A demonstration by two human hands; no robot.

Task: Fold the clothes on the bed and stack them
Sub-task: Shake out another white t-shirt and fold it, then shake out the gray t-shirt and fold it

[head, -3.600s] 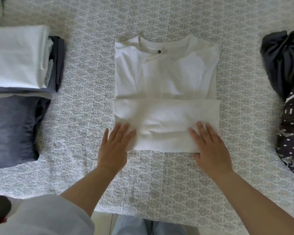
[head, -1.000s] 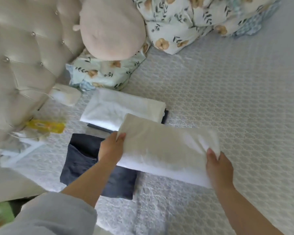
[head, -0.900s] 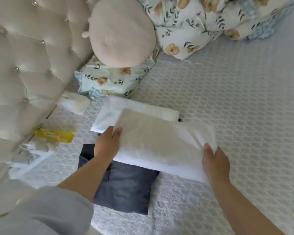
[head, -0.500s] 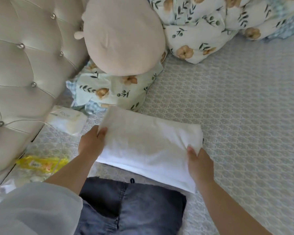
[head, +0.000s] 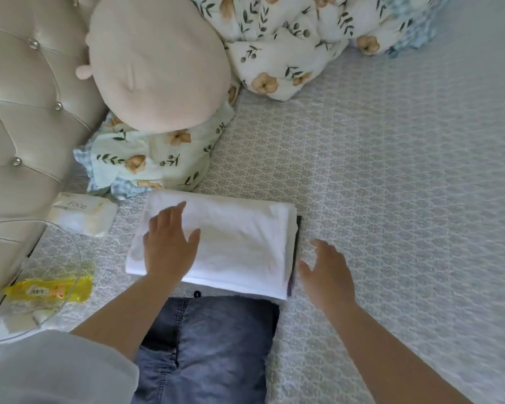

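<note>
The folded white shirt [head: 239, 243] lies on top of a stack of folded clothes, whose dark lower layers [head: 296, 246] show only as a thin edge on the right. My left hand [head: 169, 246] rests flat on the shirt's left half, fingers spread. Just right of the stack, my right hand [head: 327, 272] hovers with straight fingers and holds nothing. A folded blue denim piece [head: 210, 345] lies in front of the stack, close to me.
A tufted beige headboard [head: 21, 121] stands at the left. A round beige plush [head: 155, 59] and floral bedding [head: 289, 39] lie behind the stack. A tissue pack [head: 85, 214] and a yellow packet [head: 50, 291] sit at left. Patterned bedspread [head: 391, 199] stretches to the right.
I carried the folded white shirt to the stack and laid it on top. Both hands let go: the left now rests flat on it, the right has moved off to the side.
</note>
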